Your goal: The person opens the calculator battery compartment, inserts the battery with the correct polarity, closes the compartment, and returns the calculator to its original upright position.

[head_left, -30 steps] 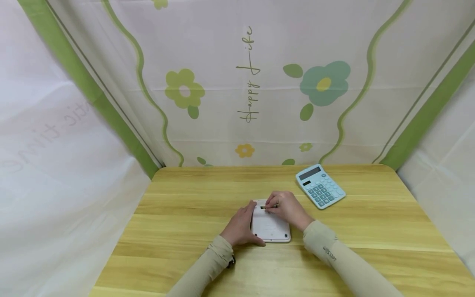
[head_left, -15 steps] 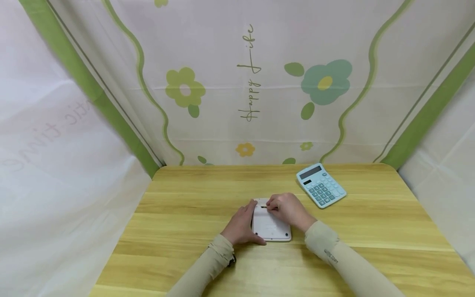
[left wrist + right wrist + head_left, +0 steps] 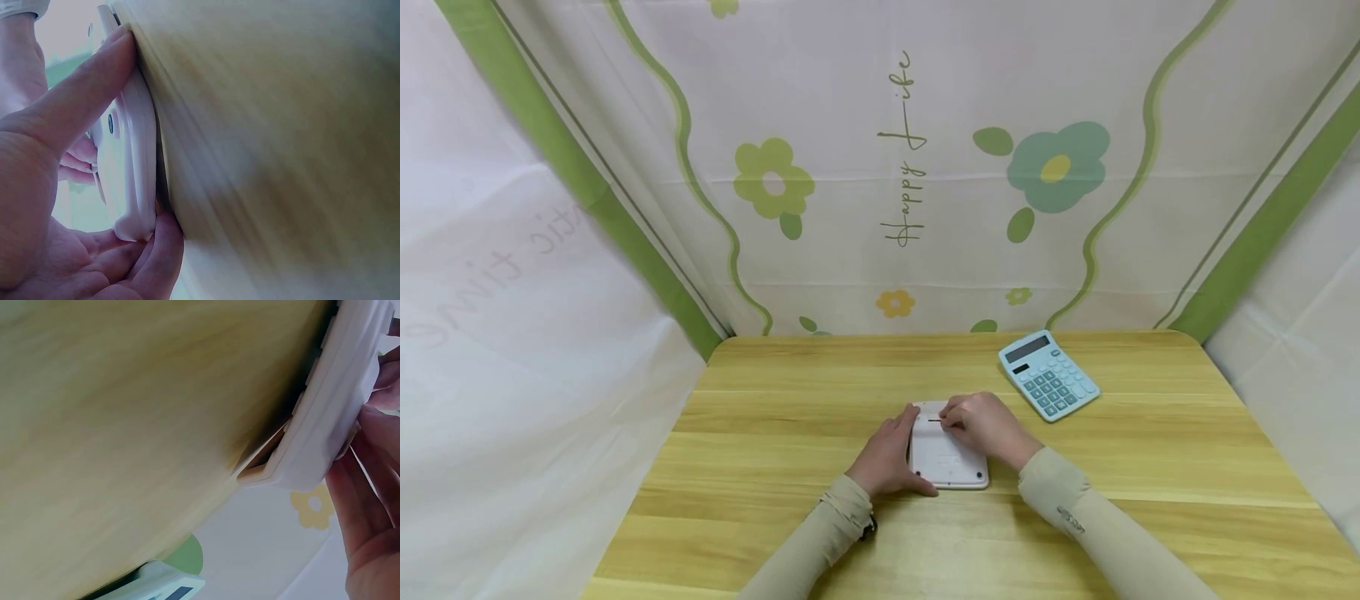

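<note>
A white calculator (image 3: pixel 949 458) lies face down on the wooden table, its back with dark feet turned up. My left hand (image 3: pixel 883 458) grips its left side, thumb at the near edge and fingers at the far corner. In the left wrist view, the thumb (image 3: pixel 94 87) and curled fingertips span the calculator's side (image 3: pixel 140 144). My right hand (image 3: pixel 985 425) pinches a small thin battery cover (image 3: pixel 100 187) at the slot near the calculator's far end. A narrow dark slit (image 3: pixel 934 421) shows beside the right fingertips; these mostly hide the cover in the head view.
A light blue calculator (image 3: pixel 1048 375) lies face up at the back right of the wooden table (image 3: pixel 790 433). Behind the table hangs a white curtain (image 3: pixel 835 258) with flower prints, and more white cloth encloses both sides.
The battery slot's visible opening has narrowed to a thin dark line, and the gold-and-black battery in it no longer shows. My right hand has shifted slightly; the left hand holds still.
</note>
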Available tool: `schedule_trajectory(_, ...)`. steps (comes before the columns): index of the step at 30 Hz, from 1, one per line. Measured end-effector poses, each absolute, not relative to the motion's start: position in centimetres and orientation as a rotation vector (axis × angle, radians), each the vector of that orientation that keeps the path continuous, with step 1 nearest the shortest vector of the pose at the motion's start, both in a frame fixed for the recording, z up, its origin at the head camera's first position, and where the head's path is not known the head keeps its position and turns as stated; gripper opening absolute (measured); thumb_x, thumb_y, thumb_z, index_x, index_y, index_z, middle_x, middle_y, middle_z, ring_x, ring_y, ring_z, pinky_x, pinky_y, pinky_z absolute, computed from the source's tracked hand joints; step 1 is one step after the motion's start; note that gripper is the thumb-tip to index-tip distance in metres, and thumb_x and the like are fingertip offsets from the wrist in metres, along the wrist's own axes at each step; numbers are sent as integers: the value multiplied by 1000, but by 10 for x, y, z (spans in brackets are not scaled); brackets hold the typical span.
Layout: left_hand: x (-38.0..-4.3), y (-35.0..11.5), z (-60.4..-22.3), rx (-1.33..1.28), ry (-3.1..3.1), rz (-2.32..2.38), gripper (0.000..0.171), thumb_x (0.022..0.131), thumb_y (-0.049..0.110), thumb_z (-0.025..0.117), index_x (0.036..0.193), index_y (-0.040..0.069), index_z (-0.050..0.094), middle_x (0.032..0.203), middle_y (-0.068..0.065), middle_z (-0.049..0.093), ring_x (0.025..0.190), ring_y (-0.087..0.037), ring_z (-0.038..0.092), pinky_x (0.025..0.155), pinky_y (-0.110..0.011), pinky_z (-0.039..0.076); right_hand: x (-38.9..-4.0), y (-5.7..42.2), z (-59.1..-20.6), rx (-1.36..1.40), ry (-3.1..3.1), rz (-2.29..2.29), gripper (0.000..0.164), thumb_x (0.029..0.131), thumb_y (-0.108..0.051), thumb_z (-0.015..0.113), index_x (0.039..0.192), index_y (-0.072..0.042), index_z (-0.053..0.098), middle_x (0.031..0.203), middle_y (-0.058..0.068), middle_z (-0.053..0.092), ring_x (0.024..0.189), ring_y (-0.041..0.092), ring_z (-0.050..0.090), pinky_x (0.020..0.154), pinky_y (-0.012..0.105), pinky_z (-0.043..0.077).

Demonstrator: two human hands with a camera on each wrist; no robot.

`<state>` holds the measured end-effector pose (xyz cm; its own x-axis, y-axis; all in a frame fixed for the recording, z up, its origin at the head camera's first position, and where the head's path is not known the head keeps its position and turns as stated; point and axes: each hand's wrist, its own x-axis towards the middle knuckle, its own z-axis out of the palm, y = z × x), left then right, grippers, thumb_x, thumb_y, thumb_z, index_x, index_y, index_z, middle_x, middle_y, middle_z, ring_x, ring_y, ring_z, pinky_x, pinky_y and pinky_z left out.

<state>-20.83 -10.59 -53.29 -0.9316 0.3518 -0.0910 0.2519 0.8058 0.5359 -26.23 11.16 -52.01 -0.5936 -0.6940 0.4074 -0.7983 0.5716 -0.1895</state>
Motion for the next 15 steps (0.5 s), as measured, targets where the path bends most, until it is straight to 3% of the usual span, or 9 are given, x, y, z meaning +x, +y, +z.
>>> schedule_trajectory(15, -209, -106, -534, 468, 2812, 794, 132, 63, 49, 99, 164, 9, 25, 167, -14, 34, 145, -36, 44, 115, -51, 44, -262, 114, -520, 1256, -2539, 523, 9, 82, -8, 87, 90, -8, 84, 95, 3, 80, 87, 18, 77, 77, 31, 63)
